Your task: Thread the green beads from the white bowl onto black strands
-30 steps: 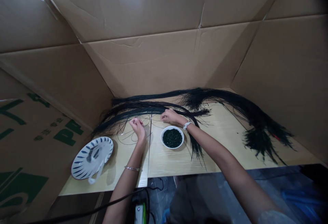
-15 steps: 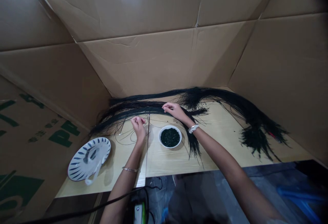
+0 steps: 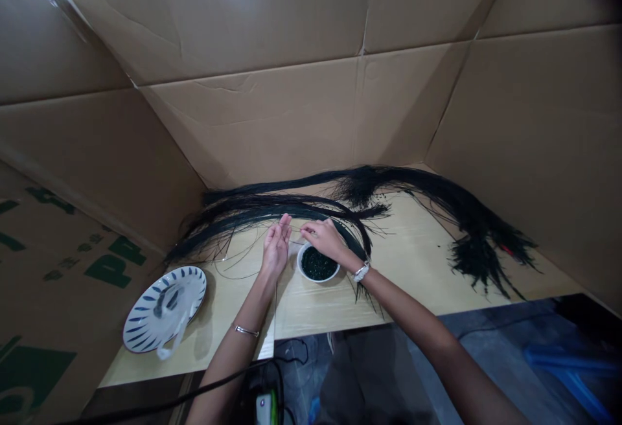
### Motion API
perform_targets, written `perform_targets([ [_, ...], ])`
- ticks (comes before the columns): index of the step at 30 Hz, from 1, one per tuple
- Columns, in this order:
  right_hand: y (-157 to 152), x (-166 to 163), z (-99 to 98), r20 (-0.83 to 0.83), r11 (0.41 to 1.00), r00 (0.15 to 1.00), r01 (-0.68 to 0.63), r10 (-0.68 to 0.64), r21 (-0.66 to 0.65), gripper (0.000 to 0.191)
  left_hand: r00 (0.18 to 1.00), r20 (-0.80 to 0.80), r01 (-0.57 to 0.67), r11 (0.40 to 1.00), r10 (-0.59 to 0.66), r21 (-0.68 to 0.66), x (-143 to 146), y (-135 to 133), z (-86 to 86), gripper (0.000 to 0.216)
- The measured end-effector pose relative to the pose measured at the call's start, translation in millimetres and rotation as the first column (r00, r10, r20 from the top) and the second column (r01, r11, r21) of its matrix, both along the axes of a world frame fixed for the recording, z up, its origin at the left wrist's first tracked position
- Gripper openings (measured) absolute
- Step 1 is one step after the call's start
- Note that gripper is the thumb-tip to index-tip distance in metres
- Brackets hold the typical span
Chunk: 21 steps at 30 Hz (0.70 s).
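Just left of a white bowl (image 3: 300, 274) is my left hand (image 3: 276, 247), palm turned up and fingers stretched out; no held thing shows in it. My right hand (image 3: 324, 238) reaches over the bowl's far rim with thumb and fingers pinched together, close to the left fingertips. What it pinches is too fine to make out. Small dark green pieces (image 3: 319, 264) fill the bowl. Behind both hands, long bundles of dark strands (image 3: 257, 202) curve across the table, and a few loose thin strands lie near my left wrist.
A blue-and-white plate (image 3: 140, 322) with clear plastic on it stands at the left. Another dark bundle (image 3: 451, 205) runs along the back to the right. Cardboard walls (image 3: 282, 120) enclose the table (image 3: 408, 250). A black cable (image 3: 214, 383) crosses below the front edge.
My left hand has moved right and its fingers have straightened. My right hand has come down from the strands to the bowl's far rim, nearer my left hand. The view has shifted slightly.
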State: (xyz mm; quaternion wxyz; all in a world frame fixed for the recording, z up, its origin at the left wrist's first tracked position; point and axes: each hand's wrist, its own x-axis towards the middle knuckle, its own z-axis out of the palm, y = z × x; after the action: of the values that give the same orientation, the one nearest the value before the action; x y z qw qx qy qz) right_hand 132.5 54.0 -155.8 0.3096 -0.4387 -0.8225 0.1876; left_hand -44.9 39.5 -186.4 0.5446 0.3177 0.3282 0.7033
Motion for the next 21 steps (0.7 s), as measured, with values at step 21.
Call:
perform_targets([
  [21, -2.7, -17.9, -6.8, -0.728, 0.937, 0.682, -0.211, -0.063, -0.279, 0.025, 0.94, -0.337, 0.051, 0.998, -0.058, -0.029, 5.9, -14.3, 5.6, 0.043],
])
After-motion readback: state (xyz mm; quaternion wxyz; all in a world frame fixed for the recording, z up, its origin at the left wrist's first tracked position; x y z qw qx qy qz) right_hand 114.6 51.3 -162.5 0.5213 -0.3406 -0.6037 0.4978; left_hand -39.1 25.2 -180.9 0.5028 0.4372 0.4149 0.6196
